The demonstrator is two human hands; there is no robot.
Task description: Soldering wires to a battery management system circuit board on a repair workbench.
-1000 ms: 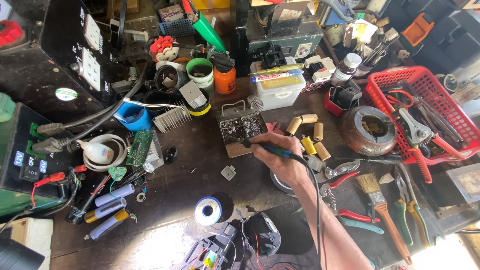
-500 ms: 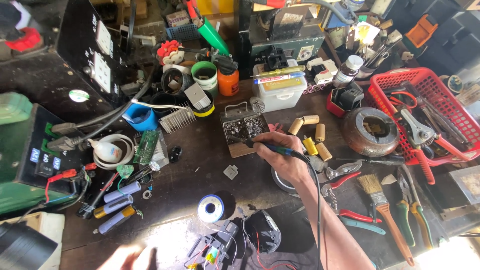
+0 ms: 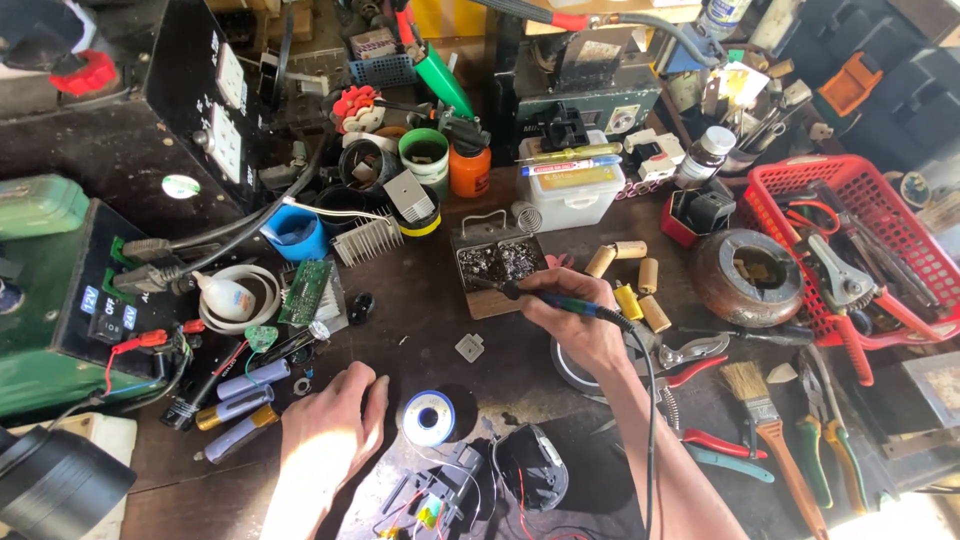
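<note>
Meanwhile, the right hand (image 3: 585, 325) was wrapped closed around a soldering iron (image 3: 560, 302), gripping it like a pen, with the dark tip angled up and left so that it met the near edge of a small metal tin (image 3: 497, 262) of grey solder scraps. The iron's black cord ran back along the forearm toward the bottom of the view. The left hand (image 3: 335, 420) lay palm down on the dark workbench (image 3: 420, 310), fingers loosely curled and gripping nothing, just left of a blue solder spool (image 3: 428, 417). Below the spool sat an opened black device (image 3: 500, 475) with thin coloured wires spilling out. To the left of that hand lay 3 cylindrical battery cells (image 3: 235, 405), and above them a green circuit board (image 3: 308, 292). Right of the iron hand, a paintbrush (image 3: 765, 425) and red-handled pliers (image 3: 715, 445) rested on the bench, with a red basket (image 3: 850, 190) of tools beyond them.
</note>
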